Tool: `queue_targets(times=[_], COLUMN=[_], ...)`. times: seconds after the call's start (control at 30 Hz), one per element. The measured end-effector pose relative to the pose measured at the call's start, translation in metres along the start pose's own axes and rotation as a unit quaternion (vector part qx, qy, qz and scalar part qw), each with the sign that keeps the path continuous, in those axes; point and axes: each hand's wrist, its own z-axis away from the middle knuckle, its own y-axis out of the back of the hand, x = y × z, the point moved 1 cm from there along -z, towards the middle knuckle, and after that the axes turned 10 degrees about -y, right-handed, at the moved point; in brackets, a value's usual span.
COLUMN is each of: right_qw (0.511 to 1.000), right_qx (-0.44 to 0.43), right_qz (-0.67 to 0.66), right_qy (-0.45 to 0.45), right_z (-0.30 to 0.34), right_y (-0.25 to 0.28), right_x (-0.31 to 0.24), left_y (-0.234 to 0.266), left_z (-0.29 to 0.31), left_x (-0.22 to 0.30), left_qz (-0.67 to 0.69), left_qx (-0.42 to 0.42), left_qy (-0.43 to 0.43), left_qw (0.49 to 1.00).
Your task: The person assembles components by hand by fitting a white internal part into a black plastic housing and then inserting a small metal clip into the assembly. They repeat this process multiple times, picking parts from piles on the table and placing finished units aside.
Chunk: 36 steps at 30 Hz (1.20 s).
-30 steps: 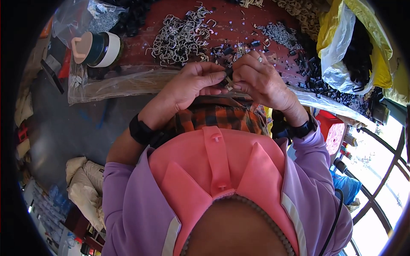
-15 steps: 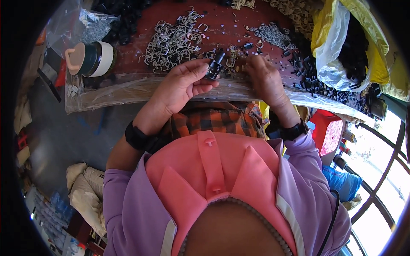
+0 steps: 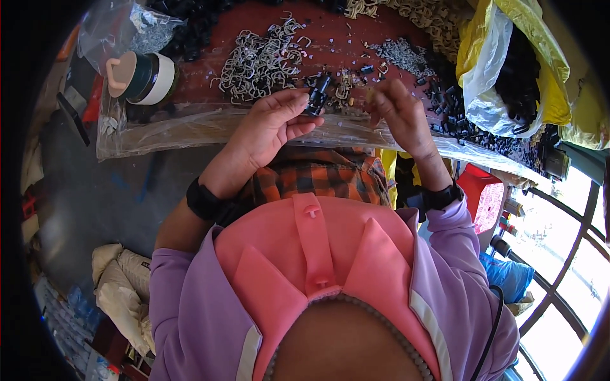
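Observation:
My left hand (image 3: 272,124) is closed around a black plastic fitting (image 3: 318,95), held tilted above the table's near edge with its narrow end pointing away from me. To its right, my right hand (image 3: 406,117) has its thumb and fingers pinched together. A small brass-coloured piece (image 3: 370,94) shows at its fingertips, too small to make out in detail. Between the hands and a little beyond lie some brass-coloured clamps (image 3: 344,89). A pile of silvery U-shaped metal hooks (image 3: 260,60) spreads behind my left hand.
Small grey metal parts (image 3: 403,56) and black plastic pieces (image 3: 454,105) lie right on the red table (image 3: 346,38). A yellow and white bag (image 3: 480,70) of black parts stands far right. At left are a green-and-white mug (image 3: 152,79) and clear plastic bag (image 3: 105,32).
My right hand has drawn back from the brass-coloured clamps, a little to the right, and turned with its fingers pinched. The left hand keeps the black fitting almost in place.

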Motion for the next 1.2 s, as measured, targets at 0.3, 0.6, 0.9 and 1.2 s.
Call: queue_targets(times=[0.3, 0.6, 0.9, 1.2], right_qw=[0.986, 0.987, 0.977, 0.966], right_qx=[-0.078, -0.03, 0.011, -0.003], right_qz=[-0.133, -0.158, -0.211, -0.257], right_qy=[0.069, 0.009, 0.001, -0.039], right_z=[0.0, 0.007, 0.01, 0.009], right_y=[-0.038, -0.05, -0.061, -0.062], right_x=[-0.027, -0.021, -0.015, -0.011], left_y=[-0.011, -0.007, -0.01, -0.004], left_z=[0.005, 0.01, 0.007, 0.003], left_x=[0.002, -0.005, -0.009, -0.009], left_qz=[-0.007, -0.007, -0.021, -0.01], left_qx=[-0.035, -0.039, -0.013, -0.016], left_qy=[-0.019, -0.002, -0.007, 0.011], left_qw=[0.999, 0.999, 1.0, 1.0])
